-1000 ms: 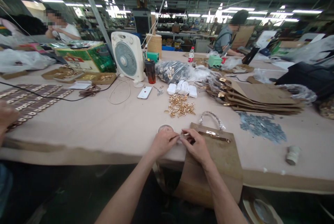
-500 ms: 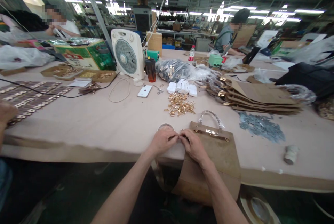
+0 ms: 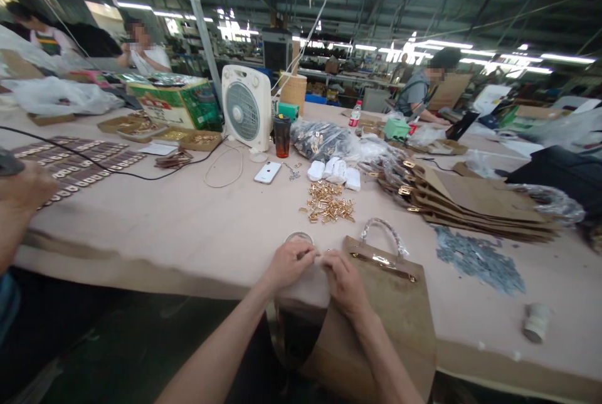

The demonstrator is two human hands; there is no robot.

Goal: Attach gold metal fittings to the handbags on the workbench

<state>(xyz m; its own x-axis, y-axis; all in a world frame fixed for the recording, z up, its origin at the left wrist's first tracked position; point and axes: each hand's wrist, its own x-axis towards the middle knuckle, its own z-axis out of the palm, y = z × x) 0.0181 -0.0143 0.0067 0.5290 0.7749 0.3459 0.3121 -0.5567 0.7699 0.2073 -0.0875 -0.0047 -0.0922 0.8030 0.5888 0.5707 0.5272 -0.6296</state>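
A brown bag (image 3: 395, 310) with a wrapped handle and a gold bar lies at the table's near edge and hangs over it. My right hand (image 3: 345, 281) rests on its left top corner, fingers curled in a pinch. My left hand (image 3: 289, 263) meets it from the left, fingers pinched too, beside a small round tape roll (image 3: 300, 238). What the fingertips pinch is too small to make out. A heap of gold metal clips (image 3: 328, 202) lies just beyond the bag.
A stack of brown bags (image 3: 470, 200) lies right, grey scraps (image 3: 480, 256) and a small roll (image 3: 536, 322) nearer. A white phone (image 3: 267, 172), a fan (image 3: 246, 113), a dark cup (image 3: 282, 136) and trays sit further back. Another person's hand (image 3: 23, 194) is at far left.
The view has tilted up and shifted, so the table sits lower in the picture. My hands stay pinched together at the bag's top left corner.
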